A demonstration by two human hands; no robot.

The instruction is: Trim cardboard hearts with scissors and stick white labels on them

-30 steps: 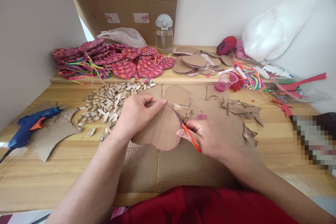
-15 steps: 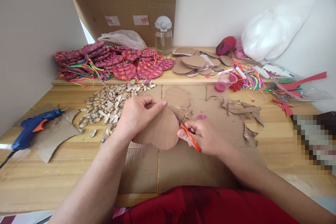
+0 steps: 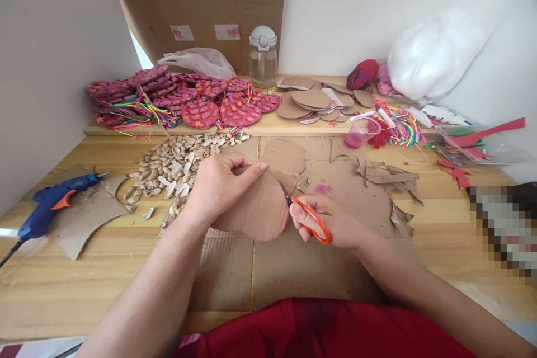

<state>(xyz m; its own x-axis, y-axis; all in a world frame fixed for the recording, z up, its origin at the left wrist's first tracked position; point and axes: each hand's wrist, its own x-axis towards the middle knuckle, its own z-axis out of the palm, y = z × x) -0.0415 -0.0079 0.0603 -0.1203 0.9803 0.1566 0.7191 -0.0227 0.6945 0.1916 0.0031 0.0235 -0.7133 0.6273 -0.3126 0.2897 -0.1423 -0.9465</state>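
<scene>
My left hand (image 3: 224, 182) grips a piece of brown cardboard (image 3: 262, 207) with curved, purple-marked edges, thumb on top and fingers partly hidden beneath. In my right hand (image 3: 325, 218) is a pair of scissors (image 3: 318, 221) with orange handles; their dark blades meet the cardboard's right edge. Behind the held piece, another rounded cardboard shape (image 3: 285, 155) with a purple outline shows. A larger cardboard sheet (image 3: 310, 271) covers the table under both hands.
Peanut shells (image 3: 168, 165) heap at left, near a blue glue gun (image 3: 59, 201). Torn cardboard scraps (image 3: 388, 173) lie at right. The back ledge carries red decorated pieces (image 3: 239, 109), cardboard ovals (image 3: 311, 99), a bottle (image 3: 263, 59) and a pink-stained cup (image 3: 361, 131).
The scissor handles have swung slightly right and their loops now show more openly, with my right hand shifted a little. My left hand and the cardboard stay nearly in place.
</scene>
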